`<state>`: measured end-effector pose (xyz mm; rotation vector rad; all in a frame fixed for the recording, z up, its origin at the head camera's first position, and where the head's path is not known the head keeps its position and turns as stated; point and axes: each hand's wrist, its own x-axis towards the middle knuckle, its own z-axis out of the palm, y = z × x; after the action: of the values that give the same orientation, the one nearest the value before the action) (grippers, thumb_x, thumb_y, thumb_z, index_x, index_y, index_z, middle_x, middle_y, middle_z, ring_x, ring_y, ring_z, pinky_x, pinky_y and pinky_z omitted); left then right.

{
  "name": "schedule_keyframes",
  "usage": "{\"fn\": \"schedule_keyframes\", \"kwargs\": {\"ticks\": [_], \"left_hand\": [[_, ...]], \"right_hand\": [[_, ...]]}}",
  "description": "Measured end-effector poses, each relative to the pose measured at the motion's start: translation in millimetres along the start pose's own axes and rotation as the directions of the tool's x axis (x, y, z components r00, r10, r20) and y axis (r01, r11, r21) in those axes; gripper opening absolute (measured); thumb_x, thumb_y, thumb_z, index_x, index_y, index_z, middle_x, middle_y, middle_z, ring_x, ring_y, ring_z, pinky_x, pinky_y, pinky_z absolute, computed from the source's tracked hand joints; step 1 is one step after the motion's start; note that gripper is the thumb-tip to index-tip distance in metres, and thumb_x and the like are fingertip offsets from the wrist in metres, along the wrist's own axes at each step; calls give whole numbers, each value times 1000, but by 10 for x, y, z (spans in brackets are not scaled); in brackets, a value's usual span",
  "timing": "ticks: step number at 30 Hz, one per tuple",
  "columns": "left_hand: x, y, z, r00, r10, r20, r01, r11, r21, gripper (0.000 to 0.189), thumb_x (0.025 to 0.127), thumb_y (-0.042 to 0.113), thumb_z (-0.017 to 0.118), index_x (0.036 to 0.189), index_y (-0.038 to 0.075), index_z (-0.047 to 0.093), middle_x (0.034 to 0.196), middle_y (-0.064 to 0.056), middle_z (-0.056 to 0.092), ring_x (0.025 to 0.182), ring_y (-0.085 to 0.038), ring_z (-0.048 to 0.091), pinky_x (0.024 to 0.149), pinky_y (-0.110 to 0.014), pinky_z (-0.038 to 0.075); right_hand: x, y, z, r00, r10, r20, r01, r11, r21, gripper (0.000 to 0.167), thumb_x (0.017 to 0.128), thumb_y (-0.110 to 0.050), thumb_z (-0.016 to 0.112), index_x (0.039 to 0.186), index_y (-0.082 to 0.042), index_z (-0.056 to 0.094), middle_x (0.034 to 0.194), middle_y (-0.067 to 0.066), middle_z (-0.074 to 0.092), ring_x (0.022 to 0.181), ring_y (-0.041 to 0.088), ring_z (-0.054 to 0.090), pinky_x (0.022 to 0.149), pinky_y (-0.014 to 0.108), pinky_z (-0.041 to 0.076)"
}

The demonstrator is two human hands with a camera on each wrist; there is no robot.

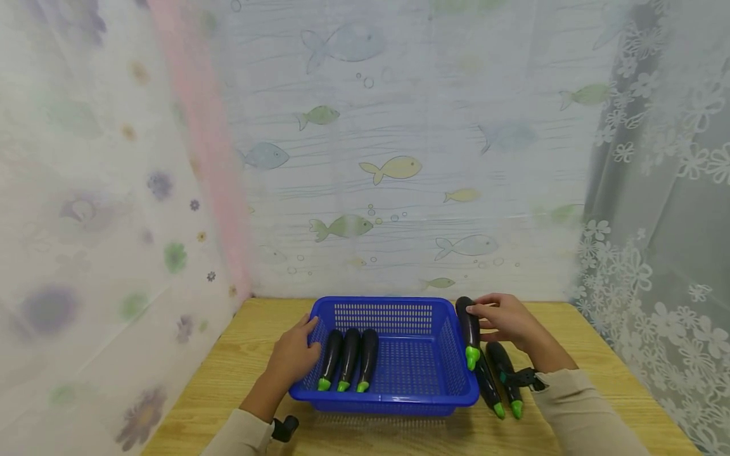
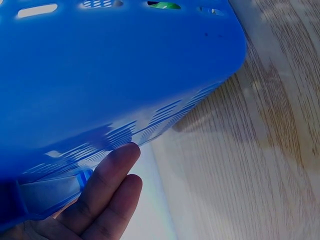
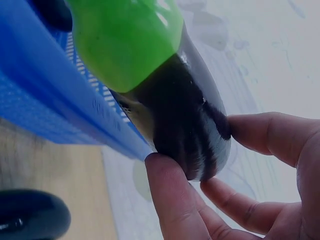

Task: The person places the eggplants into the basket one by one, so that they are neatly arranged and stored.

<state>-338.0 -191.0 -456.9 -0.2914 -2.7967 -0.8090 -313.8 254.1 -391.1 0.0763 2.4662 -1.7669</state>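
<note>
A blue plastic basket (image 1: 388,398) stands on the table, with three dark eggplants (image 1: 351,358) side by side in its left part. My left hand (image 1: 294,356) grips the basket's left rim; in the left wrist view, two fingers (image 2: 111,180) lie along the outer side under the rim. Above the right rim, my right hand (image 1: 504,322) pinches another eggplant (image 1: 469,326) between thumb and fingers, its green stem end towards me. The right wrist view shows this eggplant (image 3: 175,117) close up, fingertips near its far end.
Two more eggplants lie on the table right of the basket, one (image 1: 489,386) beside its wall and the other (image 1: 503,367) under my right wrist. The wooden table (image 1: 228,354) meets a fish-patterned curtain (image 1: 399,253) at the back, with more curtains on both sides.
</note>
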Motion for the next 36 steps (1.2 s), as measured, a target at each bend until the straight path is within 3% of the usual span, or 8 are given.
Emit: {"fn": "schedule_keyframes", "kwargs": {"ticks": [8, 21, 31, 36], "left_hand": [[4, -6, 1, 1000, -2, 1, 2, 1000, 3, 62, 91, 15, 59, 152, 5, 51, 162, -20, 41, 144, -46, 46, 109, -64, 45], [6, -12, 0, 1000, 2, -2, -2, 1000, 2, 62, 91, 15, 60, 152, 6, 52, 162, -19, 42, 143, -46, 47, 104, -62, 51], [-22, 21, -26, 1000, -10, 0, 10, 1000, -6, 62, 92, 16, 60, 152, 6, 51, 162, -19, 41, 144, -45, 46, 105, -61, 50], [-23, 34, -19, 1000, -12, 0, 12, 1000, -8, 62, 91, 15, 61, 152, 6, 52, 162, -19, 42, 143, -45, 47, 91, -55, 58]], "right_hand": [[62, -50, 175, 1000, -19, 22, 19, 1000, 17, 61, 99, -27, 67, 143, 10, 45, 135, 31, 57, 114, 39, 70, 82, 49, 63], [234, -173, 468, 998, -41, 42, 40, 999, 31, 56, 97, -23, 70, 140, 6, 50, 135, 31, 57, 116, 43, 68, 79, 47, 64], [392, -226, 787, 997, -25, 69, 20, 997, 77, 55, 94, -20, 72, 138, 7, 53, 133, 31, 58, 111, 41, 70, 79, 52, 64], [429, -165, 939, 996, -11, 86, 4, 996, 87, 53, 93, -19, 73, 136, 6, 55, 133, 31, 59, 110, 42, 70, 80, 53, 63]]}}
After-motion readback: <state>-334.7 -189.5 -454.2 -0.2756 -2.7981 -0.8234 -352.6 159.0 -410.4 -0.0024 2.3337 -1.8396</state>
